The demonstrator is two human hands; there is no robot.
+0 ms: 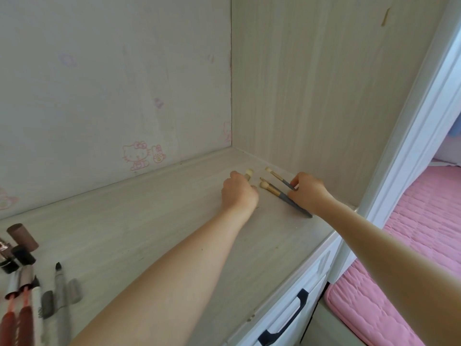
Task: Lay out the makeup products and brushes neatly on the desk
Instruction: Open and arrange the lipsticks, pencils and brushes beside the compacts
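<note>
Both my hands reach to the far right corner of the pale wood desk (154, 221). My left hand (238, 192) curls round a makeup brush (248, 174) whose cream tip sticks out past my fingers. My right hand (308, 191) pinches the dark handle end of a thin brush (277, 176) lying by the side panel. Between the hands lie two more brushes (279, 194) with cream tips and grey handles, close together. At the near left lie several makeup items (27, 283): lip glosses, pens, a mascara and a brown cap.
A wall with faint pink cartoon stickers (139, 153) backs the desk, and a wood side panel (311, 96) closes it on the right. White drawers with dark handles (291, 318) sit under the front edge. A pink quilted bed (411, 258) lies to the right.
</note>
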